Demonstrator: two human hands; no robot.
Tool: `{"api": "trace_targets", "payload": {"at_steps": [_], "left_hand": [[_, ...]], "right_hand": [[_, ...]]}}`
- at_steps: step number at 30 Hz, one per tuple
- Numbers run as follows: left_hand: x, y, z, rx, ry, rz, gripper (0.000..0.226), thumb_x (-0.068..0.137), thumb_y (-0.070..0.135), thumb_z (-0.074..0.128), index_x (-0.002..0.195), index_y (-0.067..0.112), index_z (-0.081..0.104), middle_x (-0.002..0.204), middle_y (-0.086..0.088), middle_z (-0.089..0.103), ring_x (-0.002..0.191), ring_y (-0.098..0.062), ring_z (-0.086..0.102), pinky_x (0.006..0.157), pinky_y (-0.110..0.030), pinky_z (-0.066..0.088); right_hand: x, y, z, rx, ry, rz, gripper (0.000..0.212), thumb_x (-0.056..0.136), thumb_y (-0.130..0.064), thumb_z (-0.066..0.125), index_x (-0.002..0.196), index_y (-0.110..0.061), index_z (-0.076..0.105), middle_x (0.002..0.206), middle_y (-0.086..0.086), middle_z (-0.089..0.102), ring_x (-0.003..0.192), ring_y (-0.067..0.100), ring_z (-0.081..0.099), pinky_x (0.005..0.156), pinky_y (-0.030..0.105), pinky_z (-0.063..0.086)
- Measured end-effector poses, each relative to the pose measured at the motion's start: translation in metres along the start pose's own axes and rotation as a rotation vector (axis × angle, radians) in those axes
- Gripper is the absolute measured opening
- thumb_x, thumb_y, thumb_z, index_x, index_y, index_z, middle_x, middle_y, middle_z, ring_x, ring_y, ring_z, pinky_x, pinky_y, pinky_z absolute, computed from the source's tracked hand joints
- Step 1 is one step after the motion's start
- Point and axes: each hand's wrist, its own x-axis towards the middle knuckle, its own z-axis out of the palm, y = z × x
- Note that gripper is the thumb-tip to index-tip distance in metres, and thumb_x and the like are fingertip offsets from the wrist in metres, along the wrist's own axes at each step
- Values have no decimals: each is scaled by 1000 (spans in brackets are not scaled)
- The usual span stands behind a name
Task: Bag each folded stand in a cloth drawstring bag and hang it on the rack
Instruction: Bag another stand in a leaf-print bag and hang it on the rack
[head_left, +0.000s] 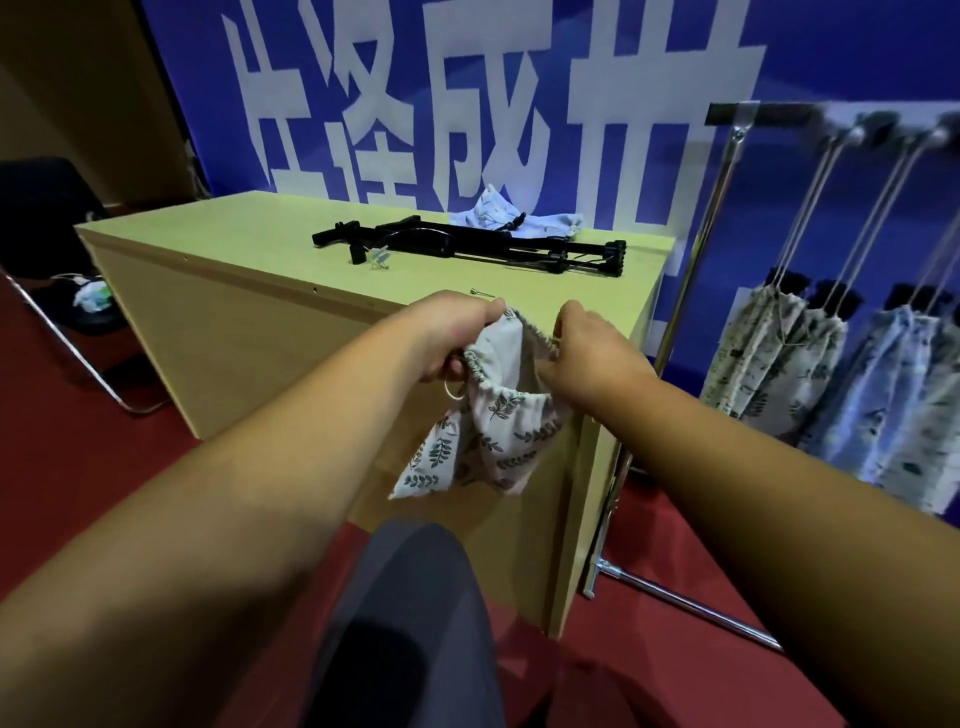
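Dim indoor light, soft shadows; wide-angle bending at edges; rack (810, 111) top blurred, foreground soft.

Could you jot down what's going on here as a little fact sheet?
Left hand: grips one side of the mouth of the leaf-print bag
Right hand: pinches the other side
Folded stand: lies unbagged on the table
Spare bag: on the table, behind the stand
Rack: filled bags hang by their cords
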Motion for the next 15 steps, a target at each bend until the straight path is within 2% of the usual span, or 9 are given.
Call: {"api": "trace_targets", "payload": {"at_steps": [1, 3, 4, 5, 6, 7, 8, 10, 15], "left_hand": [[0, 2, -2, 23, 19, 23, 41, 99, 53, 61, 109, 13, 69, 78, -2, 48, 48, -16, 39, 42, -23, 33], [-6, 6, -3, 226, 89, 96, 44, 102, 50, 58, 120, 12, 71, 82, -6, 55, 52, -22, 49, 49, -28, 44], [-11, 9, -3, 397, 139, 134, 45, 106, 48, 55, 122, 9, 71, 89, -9, 64, 63, -28, 62, 59, -34, 53], [-15, 10, -2, 555, 204, 176, 47, 108, 46, 53, 125, 7, 71, 106, -13, 72, 86, -34, 70, 77, -40, 59], [-17, 11, -2, 649, 260, 220, 48, 109, 45, 52, 130, 6, 70, 123, -15, 72, 108, -36, 69, 94, -42, 58], [-17, 11, -1, 687, 284, 247, 48, 110, 45, 53, 133, 6, 70, 133, -15, 69, 120, -36, 65, 103, -42, 54], [-17, 12, -1, 698, 288, 261, 47, 109, 45, 54, 133, 8, 70, 136, -13, 68, 124, -35, 63, 105, -40, 52], [-14, 11, -4, 697, 274, 271, 42, 107, 45, 58, 125, 11, 75, 130, -11, 72, 118, -32, 65, 98, -35, 52], [-6, 14, -15, 796, 264, 310, 45, 96, 54, 68, 84, 11, 76, 86, -7, 72, 88, -28, 69, 74, -34, 54]], "right_hand": [[1, 1, -5, -50, -35, 1, 19, 101, -33, 61, 107, -15, 59, 103, 5, 60, 87, 27, 62, 71, 41, 56], [3, 6, -18, -50, -77, 4, 16, 99, -24, 59, 93, -14, 69, 90, 7, 69, 76, 25, 69, 62, 37, 59], [5, 9, -25, 9, -90, 26, 16, 97, -19, 59, 90, -14, 72, 83, 7, 73, 69, 25, 73, 61, 39, 63], [7, 12, -30, 86, -105, 48, 15, 96, -14, 60, 89, -12, 73, 78, 9, 75, 63, 25, 76, 60, 41, 66], [8, 13, -36, 147, -117, 69, 16, 96, -10, 60, 89, -9, 74, 74, 12, 76, 59, 25, 76, 59, 44, 67], [9, 14, -42, 187, -131, 79, 16, 96, -9, 61, 89, -6, 75, 73, 16, 77, 57, 28, 76, 56, 45, 67], [11, 15, -47, 209, -148, 80, 16, 97, -10, 63, 90, -3, 76, 74, 19, 76, 56, 30, 76, 54, 43, 66], [13, 16, -53, 251, -163, 75, 15, 96, -13, 69, 91, -1, 78, 75, 21, 76, 53, 31, 71, 53, 39, 64], [24, 16, -58, 388, 2, 96, 16, 98, -21, 71, 87, -11, 77, 75, 12, 76, 58, 25, 64, 67, 44, 62]]}}
